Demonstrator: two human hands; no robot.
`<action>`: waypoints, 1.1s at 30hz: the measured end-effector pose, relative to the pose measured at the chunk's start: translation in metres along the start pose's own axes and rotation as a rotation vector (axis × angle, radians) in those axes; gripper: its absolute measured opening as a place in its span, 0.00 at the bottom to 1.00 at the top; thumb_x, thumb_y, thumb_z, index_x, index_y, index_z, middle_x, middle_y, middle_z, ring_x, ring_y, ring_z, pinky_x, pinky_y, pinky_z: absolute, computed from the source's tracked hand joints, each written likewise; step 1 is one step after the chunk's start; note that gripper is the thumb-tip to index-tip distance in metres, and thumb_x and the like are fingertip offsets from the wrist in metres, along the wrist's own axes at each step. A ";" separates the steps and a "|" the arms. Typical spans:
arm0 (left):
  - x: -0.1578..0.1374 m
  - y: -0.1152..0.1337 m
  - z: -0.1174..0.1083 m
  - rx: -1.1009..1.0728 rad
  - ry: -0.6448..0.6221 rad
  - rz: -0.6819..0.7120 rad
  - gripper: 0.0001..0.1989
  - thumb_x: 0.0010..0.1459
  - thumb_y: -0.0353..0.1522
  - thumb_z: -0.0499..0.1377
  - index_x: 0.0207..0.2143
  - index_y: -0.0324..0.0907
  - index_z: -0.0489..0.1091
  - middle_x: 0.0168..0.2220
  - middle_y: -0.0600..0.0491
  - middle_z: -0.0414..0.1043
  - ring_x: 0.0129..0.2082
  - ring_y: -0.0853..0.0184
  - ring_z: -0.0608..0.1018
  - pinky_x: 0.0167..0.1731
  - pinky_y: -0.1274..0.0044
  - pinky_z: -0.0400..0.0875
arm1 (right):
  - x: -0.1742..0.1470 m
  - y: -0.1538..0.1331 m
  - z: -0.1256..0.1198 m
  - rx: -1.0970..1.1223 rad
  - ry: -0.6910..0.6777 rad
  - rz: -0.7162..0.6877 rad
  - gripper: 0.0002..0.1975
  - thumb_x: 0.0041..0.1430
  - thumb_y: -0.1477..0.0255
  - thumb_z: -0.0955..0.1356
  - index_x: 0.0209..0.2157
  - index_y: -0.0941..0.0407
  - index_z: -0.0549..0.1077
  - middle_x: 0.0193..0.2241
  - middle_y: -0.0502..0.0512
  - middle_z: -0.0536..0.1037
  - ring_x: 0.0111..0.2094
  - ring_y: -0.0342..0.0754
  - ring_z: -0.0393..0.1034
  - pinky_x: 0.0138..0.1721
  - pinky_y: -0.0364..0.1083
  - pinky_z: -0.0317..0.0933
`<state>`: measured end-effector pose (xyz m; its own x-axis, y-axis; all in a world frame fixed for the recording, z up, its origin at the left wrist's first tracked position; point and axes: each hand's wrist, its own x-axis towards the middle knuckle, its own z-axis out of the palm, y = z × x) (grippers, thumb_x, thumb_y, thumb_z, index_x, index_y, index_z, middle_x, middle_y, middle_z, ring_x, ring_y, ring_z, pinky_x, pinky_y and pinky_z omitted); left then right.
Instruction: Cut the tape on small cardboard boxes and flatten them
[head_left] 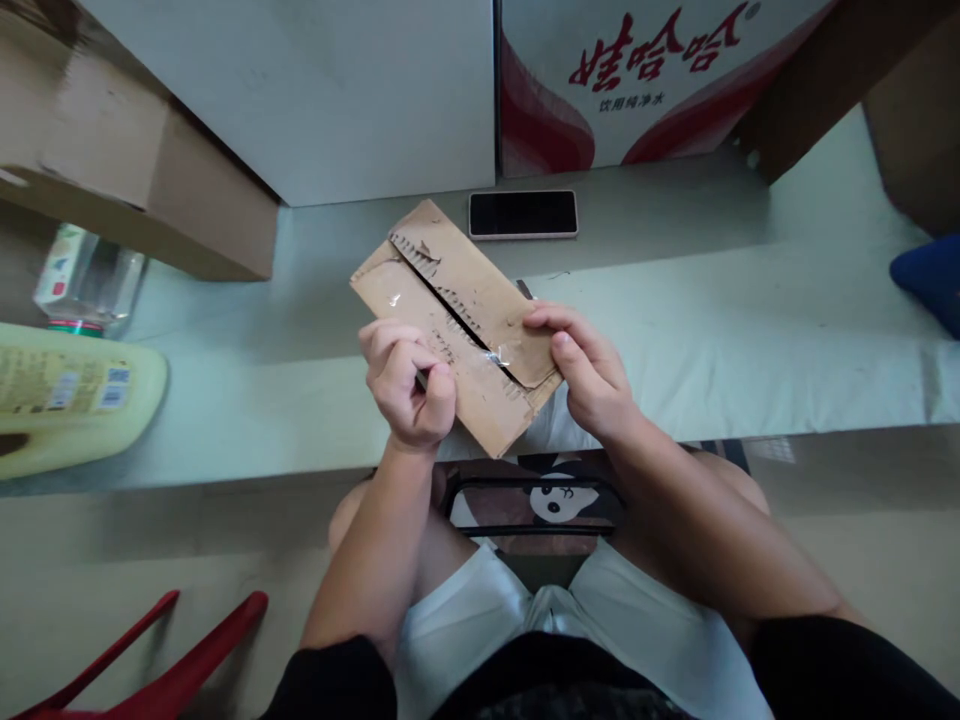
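A small flat cardboard box (480, 290) is held up at a slant above the table's front part. A dark slit runs along its upper face, with torn, ridged paper and bits of clear tape beside it. My left hand (411, 385) grips the lower left edge, fingers curled and thumb pressed in. At the right end, my right hand (589, 370) pinches the box between thumb and fingers. A small dark tip of something (524, 289) shows just behind the box near my right fingers; I cannot make out what it is.
A phone (523, 214) lies behind the box. White boxes (337, 90) and a red-and-white carton (667, 80) stand at the back. To the left are a cardboard carton (150, 170), a clear bottle (94, 280) and a yellow bottle (82, 400). Something blue (930, 285) sits far right.
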<state>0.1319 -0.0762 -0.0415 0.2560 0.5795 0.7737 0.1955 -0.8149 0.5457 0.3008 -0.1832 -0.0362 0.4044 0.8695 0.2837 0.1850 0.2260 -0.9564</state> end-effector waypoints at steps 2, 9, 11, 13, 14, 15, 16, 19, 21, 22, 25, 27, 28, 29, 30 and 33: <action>0.000 0.001 -0.001 0.019 -0.020 0.012 0.12 0.64 0.42 0.53 0.29 0.47 0.61 0.29 0.51 0.62 0.35 0.59 0.69 0.42 0.60 0.66 | -0.001 0.001 0.001 0.015 0.007 -0.019 0.16 0.71 0.56 0.62 0.45 0.50 0.76 0.52 0.55 0.79 0.56 0.50 0.72 0.61 0.54 0.65; 0.013 0.015 -0.014 0.138 -0.186 0.084 0.13 0.57 0.31 0.57 0.45 0.51 0.69 0.27 0.55 0.69 0.32 0.61 0.71 0.38 0.62 0.64 | -0.003 0.004 0.001 0.029 0.014 0.001 0.18 0.70 0.54 0.61 0.46 0.50 0.75 0.53 0.55 0.78 0.57 0.52 0.71 0.62 0.56 0.64; 0.017 0.019 -0.016 0.149 -0.243 0.086 0.14 0.56 0.29 0.58 0.44 0.51 0.73 0.29 0.55 0.73 0.30 0.63 0.72 0.39 0.62 0.64 | -0.004 0.005 0.001 0.035 0.020 0.000 0.17 0.70 0.54 0.61 0.46 0.50 0.75 0.52 0.55 0.79 0.57 0.52 0.71 0.62 0.55 0.64; 0.019 0.023 -0.016 0.133 -0.280 0.067 0.11 0.56 0.28 0.59 0.40 0.51 0.76 0.30 0.56 0.75 0.30 0.64 0.73 0.40 0.63 0.64 | -0.004 0.005 0.002 0.051 0.036 -0.015 0.17 0.70 0.55 0.62 0.46 0.49 0.75 0.52 0.55 0.79 0.56 0.51 0.72 0.62 0.55 0.64; 0.019 0.024 -0.015 0.116 -0.280 0.062 0.10 0.57 0.28 0.60 0.37 0.51 0.77 0.29 0.56 0.75 0.31 0.64 0.73 0.40 0.63 0.63 | -0.004 0.006 0.002 0.058 0.041 -0.020 0.16 0.70 0.56 0.62 0.46 0.49 0.75 0.51 0.55 0.79 0.56 0.51 0.72 0.62 0.55 0.64; 0.019 0.025 -0.014 0.098 -0.270 0.058 0.09 0.57 0.27 0.60 0.34 0.51 0.78 0.28 0.57 0.74 0.31 0.64 0.73 0.39 0.64 0.63 | -0.004 0.006 0.002 0.061 0.044 -0.022 0.16 0.70 0.56 0.62 0.46 0.49 0.75 0.51 0.54 0.79 0.56 0.51 0.72 0.62 0.55 0.64; 0.019 0.026 -0.013 0.086 -0.252 0.051 0.09 0.57 0.27 0.60 0.32 0.51 0.78 0.27 0.57 0.73 0.31 0.64 0.73 0.39 0.64 0.64 | -0.004 0.006 0.002 0.060 0.046 -0.022 0.16 0.70 0.56 0.62 0.46 0.49 0.75 0.51 0.54 0.79 0.56 0.51 0.72 0.62 0.55 0.64; 0.017 0.027 -0.010 0.078 -0.209 0.014 0.09 0.55 0.29 0.60 0.29 0.52 0.79 0.25 0.56 0.71 0.31 0.64 0.72 0.38 0.65 0.66 | -0.005 0.006 0.001 0.048 0.041 -0.012 0.16 0.71 0.55 0.62 0.46 0.49 0.75 0.51 0.54 0.79 0.55 0.51 0.72 0.62 0.56 0.65; 0.016 0.028 -0.008 0.057 -0.186 -0.004 0.09 0.54 0.28 0.60 0.28 0.51 0.79 0.25 0.56 0.70 0.30 0.65 0.71 0.37 0.65 0.67 | -0.005 0.007 0.000 0.050 0.030 -0.016 0.16 0.71 0.56 0.62 0.47 0.49 0.75 0.52 0.54 0.79 0.56 0.51 0.72 0.62 0.56 0.65; 0.015 0.028 -0.008 0.037 -0.171 -0.005 0.09 0.53 0.28 0.60 0.27 0.51 0.78 0.24 0.56 0.69 0.29 0.65 0.70 0.36 0.66 0.67 | -0.006 0.007 0.000 0.051 0.024 -0.018 0.16 0.71 0.56 0.62 0.47 0.49 0.75 0.52 0.54 0.78 0.56 0.51 0.72 0.62 0.56 0.64; 0.015 0.027 -0.005 -0.025 -0.135 0.002 0.08 0.51 0.27 0.61 0.24 0.49 0.75 0.23 0.56 0.68 0.28 0.65 0.69 0.34 0.66 0.65 | -0.006 0.007 0.000 0.059 0.014 -0.035 0.15 0.72 0.58 0.61 0.48 0.48 0.75 0.53 0.53 0.78 0.57 0.50 0.71 0.63 0.55 0.63; 0.015 0.025 -0.004 -0.047 -0.129 0.012 0.08 0.51 0.26 0.61 0.23 0.48 0.74 0.22 0.56 0.67 0.28 0.65 0.68 0.33 0.66 0.63 | -0.005 0.008 -0.001 0.060 0.009 -0.046 0.15 0.72 0.59 0.61 0.48 0.48 0.75 0.53 0.53 0.78 0.58 0.50 0.70 0.63 0.55 0.63; 0.015 0.024 -0.003 -0.056 -0.125 0.021 0.08 0.51 0.27 0.61 0.23 0.48 0.74 0.22 0.55 0.67 0.28 0.64 0.67 0.33 0.65 0.63 | -0.005 0.008 -0.001 0.053 0.006 -0.048 0.15 0.72 0.59 0.61 0.48 0.48 0.75 0.53 0.53 0.78 0.58 0.50 0.70 0.63 0.55 0.63; 0.014 0.022 -0.003 -0.071 -0.117 0.034 0.08 0.51 0.27 0.61 0.24 0.49 0.74 0.22 0.55 0.67 0.29 0.64 0.67 0.34 0.65 0.63 | -0.005 0.008 -0.001 0.041 0.003 -0.048 0.16 0.72 0.58 0.61 0.48 0.48 0.75 0.53 0.53 0.78 0.58 0.50 0.70 0.63 0.55 0.63; 0.014 0.021 -0.002 -0.088 -0.109 0.047 0.08 0.53 0.28 0.60 0.24 0.49 0.74 0.22 0.55 0.67 0.30 0.63 0.68 0.34 0.64 0.63 | -0.005 0.008 -0.001 0.027 0.001 -0.043 0.16 0.72 0.57 0.61 0.48 0.48 0.75 0.53 0.53 0.78 0.58 0.51 0.70 0.63 0.55 0.63; 0.012 0.021 -0.002 -0.080 -0.104 0.033 0.12 0.59 0.34 0.56 0.25 0.51 0.76 0.22 0.52 0.66 0.31 0.60 0.69 0.36 0.61 0.66 | -0.005 0.008 -0.002 -0.002 -0.004 -0.028 0.18 0.72 0.55 0.60 0.48 0.48 0.75 0.52 0.54 0.78 0.59 0.51 0.70 0.63 0.56 0.63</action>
<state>0.1370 -0.0864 -0.0205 0.3590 0.5468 0.7564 0.1102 -0.8296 0.5473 0.3020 -0.1866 -0.0448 0.3952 0.8648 0.3097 0.1977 0.2491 -0.9481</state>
